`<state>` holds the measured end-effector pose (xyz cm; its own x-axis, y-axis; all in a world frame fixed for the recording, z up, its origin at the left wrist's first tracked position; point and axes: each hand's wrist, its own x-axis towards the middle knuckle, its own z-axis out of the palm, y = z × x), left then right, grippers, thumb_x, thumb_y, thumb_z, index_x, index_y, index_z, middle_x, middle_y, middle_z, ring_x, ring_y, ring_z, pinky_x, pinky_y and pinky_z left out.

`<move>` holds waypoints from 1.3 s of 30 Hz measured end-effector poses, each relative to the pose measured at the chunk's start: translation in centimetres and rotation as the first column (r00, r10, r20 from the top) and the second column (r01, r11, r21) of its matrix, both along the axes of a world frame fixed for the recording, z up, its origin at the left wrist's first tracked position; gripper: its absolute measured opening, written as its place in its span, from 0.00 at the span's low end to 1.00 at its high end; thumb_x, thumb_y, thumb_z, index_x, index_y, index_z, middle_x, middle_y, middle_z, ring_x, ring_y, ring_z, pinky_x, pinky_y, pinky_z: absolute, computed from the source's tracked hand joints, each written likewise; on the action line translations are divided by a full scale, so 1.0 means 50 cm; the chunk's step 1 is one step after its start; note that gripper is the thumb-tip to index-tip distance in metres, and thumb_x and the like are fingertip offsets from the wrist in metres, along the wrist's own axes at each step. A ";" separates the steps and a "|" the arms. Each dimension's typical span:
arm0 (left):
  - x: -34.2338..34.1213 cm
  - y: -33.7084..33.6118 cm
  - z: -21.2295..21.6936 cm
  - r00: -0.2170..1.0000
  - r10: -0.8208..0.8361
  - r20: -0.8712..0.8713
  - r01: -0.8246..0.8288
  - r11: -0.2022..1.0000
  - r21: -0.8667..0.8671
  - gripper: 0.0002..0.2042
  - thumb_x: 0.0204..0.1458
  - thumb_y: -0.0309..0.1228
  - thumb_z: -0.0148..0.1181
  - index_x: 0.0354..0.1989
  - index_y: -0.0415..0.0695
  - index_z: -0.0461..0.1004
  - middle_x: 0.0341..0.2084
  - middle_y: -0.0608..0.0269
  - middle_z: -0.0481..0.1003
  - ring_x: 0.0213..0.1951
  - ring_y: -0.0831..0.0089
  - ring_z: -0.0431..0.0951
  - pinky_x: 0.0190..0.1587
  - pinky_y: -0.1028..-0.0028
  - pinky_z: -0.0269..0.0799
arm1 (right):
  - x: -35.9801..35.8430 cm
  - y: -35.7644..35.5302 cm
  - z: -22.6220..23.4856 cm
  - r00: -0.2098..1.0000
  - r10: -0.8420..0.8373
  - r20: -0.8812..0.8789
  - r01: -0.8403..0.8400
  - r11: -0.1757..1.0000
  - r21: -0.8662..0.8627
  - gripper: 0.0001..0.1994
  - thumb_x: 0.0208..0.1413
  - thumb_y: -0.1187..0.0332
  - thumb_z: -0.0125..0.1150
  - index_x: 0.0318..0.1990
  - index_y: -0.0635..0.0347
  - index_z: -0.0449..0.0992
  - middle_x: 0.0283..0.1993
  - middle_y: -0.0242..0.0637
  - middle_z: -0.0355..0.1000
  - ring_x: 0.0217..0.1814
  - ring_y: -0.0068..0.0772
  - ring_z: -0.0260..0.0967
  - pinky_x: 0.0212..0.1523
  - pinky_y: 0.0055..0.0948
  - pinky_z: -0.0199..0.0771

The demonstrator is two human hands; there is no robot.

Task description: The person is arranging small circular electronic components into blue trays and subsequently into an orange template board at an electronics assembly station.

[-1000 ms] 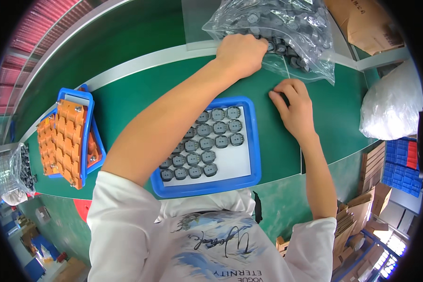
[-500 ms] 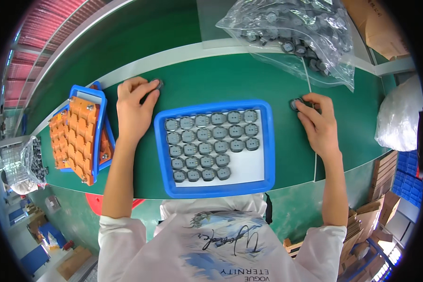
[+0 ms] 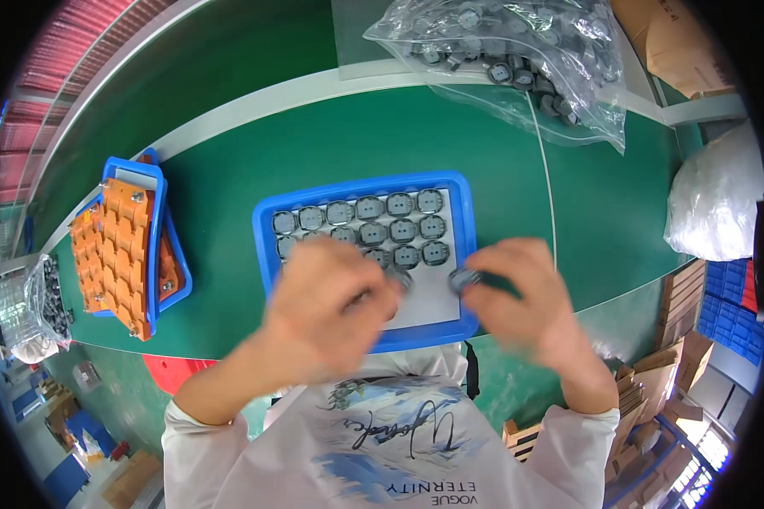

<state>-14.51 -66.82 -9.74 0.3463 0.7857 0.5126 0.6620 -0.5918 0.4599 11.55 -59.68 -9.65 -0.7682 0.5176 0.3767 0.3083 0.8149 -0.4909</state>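
A blue tray (image 3: 362,192) lined with white paper holds rows of small round grey plastic parts (image 3: 370,207). My left hand (image 3: 327,301) is over the tray's lower left and hides several of them. Blurred by motion, its fingertips are closed at a grey part (image 3: 403,278) beside the laid rows. At the tray's right rim, my right hand (image 3: 526,297) pinches another grey part (image 3: 463,279) between thumb and fingers. White paper (image 3: 440,297) shows between the two hands.
A clear plastic bag (image 3: 518,51) of loose grey parts lies at the back right. Orange moulded blocks (image 3: 127,246) rest on stacked blue trays (image 3: 171,254) at the left. A white plastic bundle (image 3: 715,199) stands far right. The green table (image 3: 221,212) has a raised back edge.
Both hands have moved inward and toward me, each with a grey part, from either side of the tray to over it and its right rim. The view has shifted slightly.
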 end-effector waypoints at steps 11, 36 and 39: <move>0.055 -0.002 -0.063 0.996 -0.020 -0.083 0.007 0.989 -0.145 0.15 0.34 0.23 0.74 0.34 0.39 0.81 0.34 0.61 0.69 0.39 0.60 0.71 0.41 0.63 0.66 | -0.034 -0.026 -0.058 0.995 -0.066 0.076 0.066 0.998 0.004 0.07 0.37 0.74 0.68 0.28 0.57 0.81 0.40 0.33 0.68 0.50 0.43 0.65 0.50 0.41 0.65; 0.040 0.384 -0.047 0.991 0.105 -0.084 -0.114 0.987 -0.114 0.10 0.47 0.21 0.61 0.40 0.38 0.76 0.36 0.52 0.79 0.37 0.51 0.82 0.38 0.61 0.78 | 0.008 0.297 -0.085 0.573 -0.760 0.306 0.776 0.624 0.097 0.12 0.56 0.63 0.68 0.42 0.59 0.78 0.46 0.43 0.75 0.39 0.51 0.76 0.41 0.46 0.76; -0.013 0.288 -0.005 0.978 0.201 0.050 -0.171 0.922 -0.348 0.08 0.51 0.22 0.61 0.40 0.39 0.76 0.32 0.56 0.79 0.35 0.62 0.82 0.39 0.67 0.76 | 0.045 0.291 -0.121 0.746 -0.666 0.016 0.653 0.736 0.180 0.10 0.56 0.66 0.69 0.42 0.58 0.77 0.40 0.41 0.74 0.35 0.43 0.74 0.37 0.41 0.75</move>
